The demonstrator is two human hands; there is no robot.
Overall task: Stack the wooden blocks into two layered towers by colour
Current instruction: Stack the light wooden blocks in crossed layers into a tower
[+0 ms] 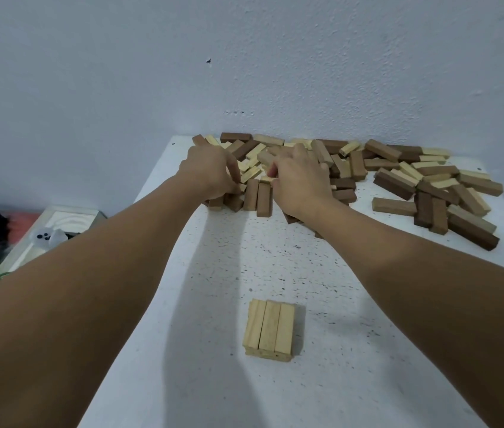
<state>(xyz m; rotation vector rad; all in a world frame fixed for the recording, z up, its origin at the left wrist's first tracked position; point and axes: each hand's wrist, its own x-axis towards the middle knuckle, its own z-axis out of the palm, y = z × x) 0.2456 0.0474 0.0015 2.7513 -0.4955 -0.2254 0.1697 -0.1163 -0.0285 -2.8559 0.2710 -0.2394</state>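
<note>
Head view: a white, black-speckled table carries everything, its far edge pushed against a pale, rough-plastered wall. Along that far edge and into the far right corner lies a loose heap of rectangular wooden blocks, dark brown and pale yellow mixed together, lying flat, tilted and crossed over one another. Their faces look sawn smooth with square ends, so they should sit flush once aligned.

Near the table's front edge, about mid-width, three pale yellow blocks side by side form one tidy square layer, long sides touching; this reads as the base of the light tower, set well apart from the heap so that sorting does not knock it.

Both arms reach to the far edge. The left hand has its fingers curled down into the pile, and the right hand is likewise curled with fingertips buried among the blocks; each seems to pinch or gather a block, though which one cannot be told. Between and just in front of the hands, several dark brown blocks lying lengthwise are lined up side by side, probably being squared into a first layer for the dark tower.

Beyond the table's left edge sits a pale framed panel beside dark fabric.
</note>
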